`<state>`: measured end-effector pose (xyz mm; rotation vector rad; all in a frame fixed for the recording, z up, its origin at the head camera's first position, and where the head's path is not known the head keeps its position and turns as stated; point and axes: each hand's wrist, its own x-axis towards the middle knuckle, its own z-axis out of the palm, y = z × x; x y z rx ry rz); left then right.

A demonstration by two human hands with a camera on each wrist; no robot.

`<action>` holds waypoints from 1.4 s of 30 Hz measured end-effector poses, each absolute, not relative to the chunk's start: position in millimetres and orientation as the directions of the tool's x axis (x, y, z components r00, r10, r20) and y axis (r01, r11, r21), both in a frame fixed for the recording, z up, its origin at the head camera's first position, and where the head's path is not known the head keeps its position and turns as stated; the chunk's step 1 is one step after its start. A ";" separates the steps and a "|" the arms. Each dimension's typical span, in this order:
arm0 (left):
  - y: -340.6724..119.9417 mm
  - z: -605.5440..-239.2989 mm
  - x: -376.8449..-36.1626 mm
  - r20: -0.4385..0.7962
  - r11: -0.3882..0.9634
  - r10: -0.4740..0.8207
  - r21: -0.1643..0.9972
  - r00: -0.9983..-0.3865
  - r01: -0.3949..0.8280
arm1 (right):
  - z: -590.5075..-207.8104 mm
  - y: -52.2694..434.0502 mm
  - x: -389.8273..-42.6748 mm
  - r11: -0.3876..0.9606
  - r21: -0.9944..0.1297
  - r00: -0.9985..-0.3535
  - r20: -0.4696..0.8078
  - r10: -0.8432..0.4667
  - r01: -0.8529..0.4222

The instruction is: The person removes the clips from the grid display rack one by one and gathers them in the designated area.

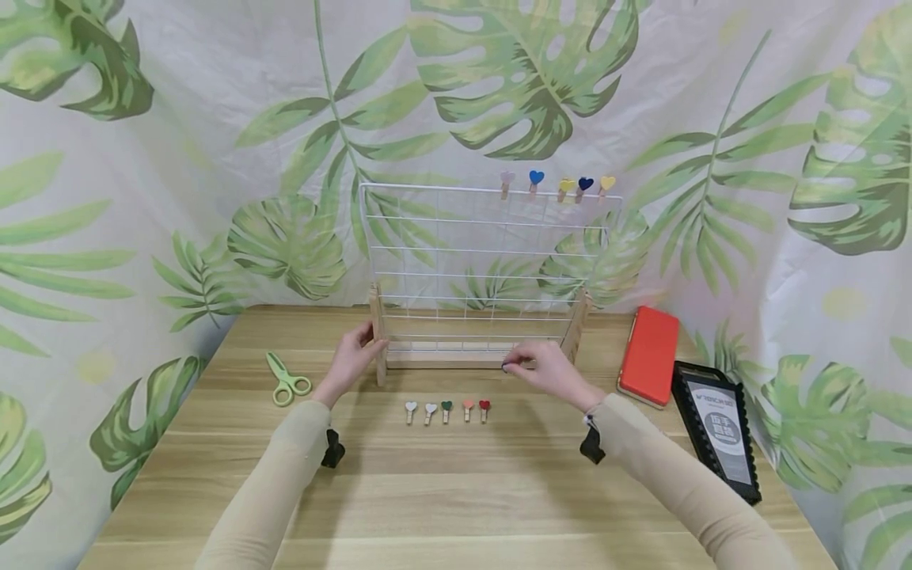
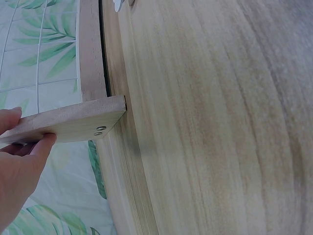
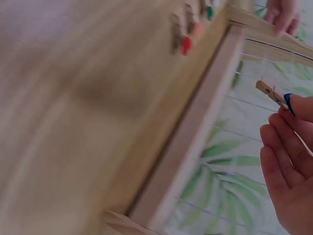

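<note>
A white wire grid rack [image 1: 442, 358] on wooden feet stands upright at the middle of the table. My left hand [image 1: 354, 358] grips its left wooden foot [image 2: 73, 121], thumb under and fingers over, as the left hand [image 2: 32, 152] shows in the wrist view. My right hand [image 1: 541, 368] is at the rack's bottom rail [image 3: 205, 127] and pinches a wooden clip with a dark blue heart [image 3: 274, 94]. Several heart clips [image 1: 563, 186] sit on the rack's top wire at the right. Several more heart clips [image 1: 446, 410] lie in a row on the table before the rack.
Green scissors [image 1: 287, 380] lie left of the rack. A red case [image 1: 650, 355] and a black-framed tablet [image 1: 716, 427] lie at the right. A leaf-printed cloth [image 1: 214, 158] hangs behind and beside the wooden table [image 1: 456, 491].
</note>
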<state>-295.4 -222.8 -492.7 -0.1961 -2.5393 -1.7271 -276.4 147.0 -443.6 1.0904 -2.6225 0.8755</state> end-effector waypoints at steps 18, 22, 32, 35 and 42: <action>-217.6 -470.4 -282.2 0.102 0.347 0.082 0.930 -0.991 0.125 | -517.6 147.7 -272.9 0.629 -0.556 -0.811 0.153 -0.565 -0.543; -213.7 -460.1 -274.1 0.105 0.362 0.082 0.923 -0.991 0.128 | -521.1 146.4 -273.0 0.640 -0.546 -0.812 0.138 -0.568 -0.541; -222.1 -487.2 -291.8 0.111 0.346 0.074 0.929 -0.991 0.130 | -518.5 143.6 -278.0 0.657 -0.546 -0.810 0.072 -0.581 -0.520; -222.9 -492.5 -295.4 0.118 0.352 0.067 0.926 -0.991 0.135 | -518.9 143.5 -279.9 0.661 -0.542 -0.808 0.057 -0.587 -0.519; -215.2 -467.5 -281.4 0.103 0.348 0.083 0.929 -0.991 0.126 | -519.2 144.7 -284.0 0.665 -0.533 -0.802 0.044 -0.596 -0.524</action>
